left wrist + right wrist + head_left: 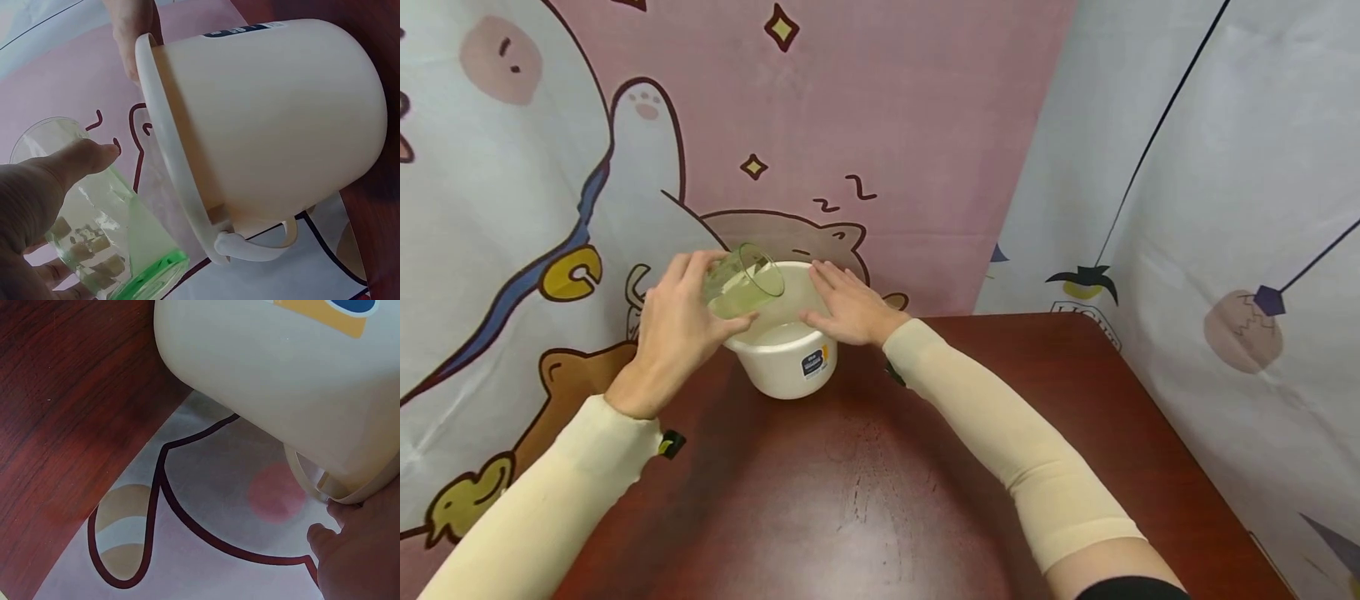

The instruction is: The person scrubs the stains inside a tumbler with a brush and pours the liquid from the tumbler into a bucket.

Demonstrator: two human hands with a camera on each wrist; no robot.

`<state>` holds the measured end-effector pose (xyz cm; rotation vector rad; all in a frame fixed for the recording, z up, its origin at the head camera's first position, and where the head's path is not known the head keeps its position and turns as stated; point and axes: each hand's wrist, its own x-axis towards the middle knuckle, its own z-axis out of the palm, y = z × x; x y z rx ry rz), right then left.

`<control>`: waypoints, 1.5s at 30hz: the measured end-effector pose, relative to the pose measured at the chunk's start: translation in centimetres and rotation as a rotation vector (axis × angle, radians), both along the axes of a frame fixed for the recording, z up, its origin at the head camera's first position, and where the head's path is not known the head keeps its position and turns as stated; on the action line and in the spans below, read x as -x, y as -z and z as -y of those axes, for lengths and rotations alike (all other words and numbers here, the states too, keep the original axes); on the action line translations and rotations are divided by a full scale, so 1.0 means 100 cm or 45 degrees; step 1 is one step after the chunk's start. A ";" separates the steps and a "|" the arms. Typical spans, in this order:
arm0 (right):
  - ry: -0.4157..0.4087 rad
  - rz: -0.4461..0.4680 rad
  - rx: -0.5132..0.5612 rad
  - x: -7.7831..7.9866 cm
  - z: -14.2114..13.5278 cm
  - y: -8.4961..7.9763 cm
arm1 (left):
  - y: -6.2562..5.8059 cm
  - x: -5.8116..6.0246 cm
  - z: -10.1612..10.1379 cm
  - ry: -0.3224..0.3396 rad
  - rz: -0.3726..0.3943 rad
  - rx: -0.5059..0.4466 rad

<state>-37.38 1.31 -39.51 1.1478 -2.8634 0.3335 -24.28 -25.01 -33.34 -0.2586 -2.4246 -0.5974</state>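
Note:
My left hand (681, 312) grips a clear green-tinted drinking glass (727, 282), tipped on its side with its mouth toward the right, over a cream plastic bucket (782, 371). In the left wrist view, the thumb lies across the near side of the glass (125, 212), and the other fingers show through it behind. A darker green ring marks its thick base. The bucket stands upright on the table, a navy and yellow label on its front. At its right side, my right hand (853, 307) holds the rim, thumb over the opening; in the right wrist view, fingertips (322, 536) show by the rim.
The dark red-brown wooden table (970, 483) has streaky marks in front of the bucket. Close behind it hangs a pink and white cartoon-printed cloth (895, 100), continuing along the right side. The bucket's handle (256, 250) hangs at its side.

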 end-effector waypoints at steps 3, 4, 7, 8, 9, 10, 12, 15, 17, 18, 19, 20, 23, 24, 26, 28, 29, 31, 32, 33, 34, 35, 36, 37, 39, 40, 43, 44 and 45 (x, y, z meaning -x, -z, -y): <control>-0.004 -0.002 0.010 0.001 0.000 -0.001 | 0.001 0.003 0.001 0.003 -0.033 0.016; -0.004 0.000 0.008 0.001 0.000 -0.002 | 0.001 0.003 0.002 0.003 -0.036 0.020; -0.009 0.001 0.005 0.001 0.000 -0.003 | 0.002 0.004 0.003 -0.001 -0.034 0.032; -0.011 0.004 0.007 0.001 0.000 -0.003 | 0.002 0.004 0.003 -0.004 -0.025 0.034; -0.013 0.007 0.008 0.001 0.000 -0.003 | 0.002 0.005 0.003 -0.009 -0.016 0.036; -0.014 0.011 0.009 0.000 0.000 -0.004 | 0.002 0.005 0.003 -0.013 -0.006 0.037; -0.017 0.017 0.013 0.000 0.000 -0.004 | 0.003 0.005 0.003 -0.020 0.013 0.039; -0.016 0.029 0.016 0.000 -0.001 -0.004 | 0.004 0.007 0.003 -0.026 0.029 0.052; -0.019 0.029 0.021 -0.001 -0.001 -0.003 | 0.005 0.007 0.003 -0.028 0.034 0.062; -0.020 0.031 0.023 -0.001 -0.001 -0.003 | 0.005 0.008 0.003 -0.028 0.034 0.065; -0.022 0.029 0.027 -0.001 -0.002 -0.003 | 0.006 0.008 0.003 -0.030 0.036 0.069; -0.022 0.027 0.029 -0.001 -0.002 -0.003 | 0.006 0.008 0.002 -0.031 0.038 0.072; -0.020 0.022 0.031 -0.001 -0.003 -0.002 | 0.007 0.009 0.002 -0.033 0.044 0.084; -0.020 0.022 0.032 -0.001 -0.003 -0.002 | 0.007 0.009 0.001 -0.033 0.044 0.087; -0.021 0.025 0.037 -0.001 -0.003 -0.002 | 0.008 0.009 0.001 -0.034 0.047 0.098; -0.027 0.023 0.043 -0.002 -0.003 -0.002 | 0.010 0.009 0.001 -0.035 0.046 0.110; -0.028 0.027 0.047 -0.002 -0.004 -0.002 | 0.010 0.009 0.001 -0.036 0.044 0.116; -0.031 0.030 0.051 -0.003 -0.003 -0.001 | 0.011 0.010 0.001 -0.038 0.040 0.127; -0.030 0.031 0.050 -0.003 -0.003 -0.001 | 0.012 0.010 0.001 -0.038 0.037 0.134; -0.031 0.029 0.050 -0.003 -0.003 -0.001 | 0.012 0.010 0.001 -0.040 0.034 0.140; -0.030 0.029 0.051 -0.003 -0.003 -0.001 | 0.012 0.010 0.001 -0.040 0.030 0.146; -0.028 0.030 0.049 -0.003 -0.003 -0.001 | 0.012 0.010 0.001 -0.041 0.026 0.151; -0.029 0.025 0.048 -0.003 -0.003 -0.001 | 0.013 0.010 0.000 -0.042 0.021 0.158; -0.027 0.024 0.047 -0.003 -0.003 -0.001 | 0.013 0.011 0.000 -0.043 0.016 0.166; -0.026 0.021 0.050 -0.003 -0.003 0.000 | 0.013 0.011 0.000 -0.045 0.006 0.178; -0.026 0.020 0.050 -0.003 -0.003 0.000 | 0.013 0.011 0.000 -0.045 0.002 0.184; -0.023 0.023 0.047 -0.002 -0.002 0.000 | 0.014 0.011 0.000 -0.046 -0.006 0.194; -0.022 0.023 0.046 -0.002 -0.002 0.000 | 0.014 0.011 0.000 -0.047 -0.005 0.196; -0.020 0.025 0.044 -0.002 -0.002 0.000 | 0.014 0.011 0.000 -0.049 -0.006 0.199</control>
